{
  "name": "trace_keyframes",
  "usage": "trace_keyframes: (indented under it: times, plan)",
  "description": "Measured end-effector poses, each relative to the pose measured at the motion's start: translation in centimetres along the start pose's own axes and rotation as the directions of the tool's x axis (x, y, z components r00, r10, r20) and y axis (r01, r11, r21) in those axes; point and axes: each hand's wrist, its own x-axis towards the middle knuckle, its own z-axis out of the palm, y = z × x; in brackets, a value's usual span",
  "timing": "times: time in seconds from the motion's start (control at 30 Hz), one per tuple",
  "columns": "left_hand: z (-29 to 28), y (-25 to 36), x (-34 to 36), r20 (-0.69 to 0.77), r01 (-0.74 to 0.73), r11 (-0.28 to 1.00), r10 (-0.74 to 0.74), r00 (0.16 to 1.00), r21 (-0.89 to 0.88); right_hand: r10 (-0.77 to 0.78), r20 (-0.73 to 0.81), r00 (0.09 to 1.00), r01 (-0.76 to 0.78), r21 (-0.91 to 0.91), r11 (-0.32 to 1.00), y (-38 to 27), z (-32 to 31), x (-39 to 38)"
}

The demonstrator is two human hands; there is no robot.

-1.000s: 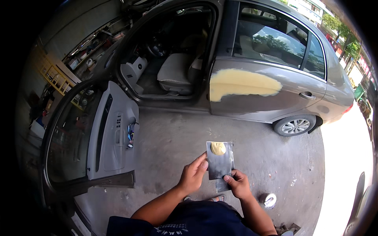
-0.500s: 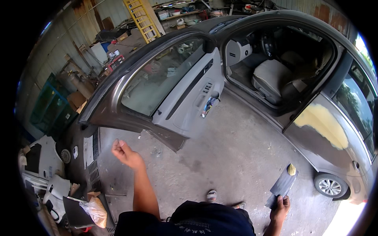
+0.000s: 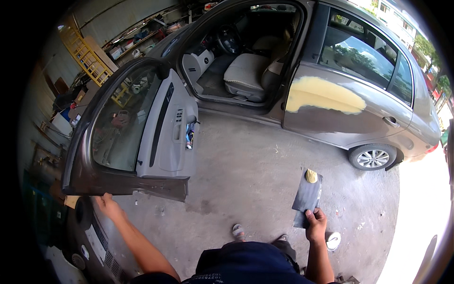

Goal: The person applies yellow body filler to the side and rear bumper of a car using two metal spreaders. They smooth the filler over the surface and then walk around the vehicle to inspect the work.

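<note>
My left hand (image 3: 109,205) is closed at the rear edge of the open front car door (image 3: 166,125), its fingers partly hidden there. The door is dark grey-brown outside, with light grey trim, a window and a bottle-like thing in its pocket. My right hand (image 3: 316,224) pinches a dark, flat mixing board (image 3: 305,195) by its near end, held above the floor. A lump of yellow putty (image 3: 311,176) sits on the board's far end. Beyond it, the car's rear door (image 3: 347,125) is shut and bears a broad yellow patch of filler (image 3: 321,97).
Concrete floor (image 3: 236,170) lies between me and the car. A white can (image 3: 333,241) stands beside my right forearm. The rear wheel (image 3: 372,157) is at right, a yellow ladder (image 3: 87,57) at far left. Loose car parts (image 3: 87,236) lie at lower left.
My view has swung to the right. My left hand, raised in the air before, is now at the door's edge. My right hand still holds the board with putty.
</note>
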Motion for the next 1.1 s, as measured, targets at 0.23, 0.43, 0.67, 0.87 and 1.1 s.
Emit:
trace_keyframes:
  times: [0.23, 0.43, 0.67, 0.87, 1.1]
  plan:
    - [19.8, 9.6, -19.5, 0.504, -0.456, 0.838, 0.268, 0.821, 0.298, -0.05, -0.129, 0.99, 0.053, 0.02, 0.998, -2.1, -6.0, 0.4]
    - [37.8, 14.1, -21.0, 0.926, 0.162, 0.958, 0.171, 0.336, -0.236, -0.1, -0.214, 0.972, 0.102, -0.003, 0.995, -4.5, -7.9, -1.5]
    - [36.8, 2.0, -29.2, 1.0, 0.143, 0.99, -0.008, 0.006, 0.007, -0.171, -0.338, 0.926, 0.176, -0.016, 0.984, -4.9, -11.7, -6.1]
    - [15.9, -20.1, -32.6, 0.632, -0.064, 0.644, -0.762, -0.138, 0.762, -0.194, -0.404, 0.894, 0.204, -0.018, 0.979, -3.9, -11.3, -8.3]
    - [-10.9, -32.0, -29.0, 0.01, 0.127, -0.013, -0.985, -0.174, 0.992, -0.155, -0.404, 0.902, 0.141, -0.064, 0.988, -2.3, -7.0, -7.8]
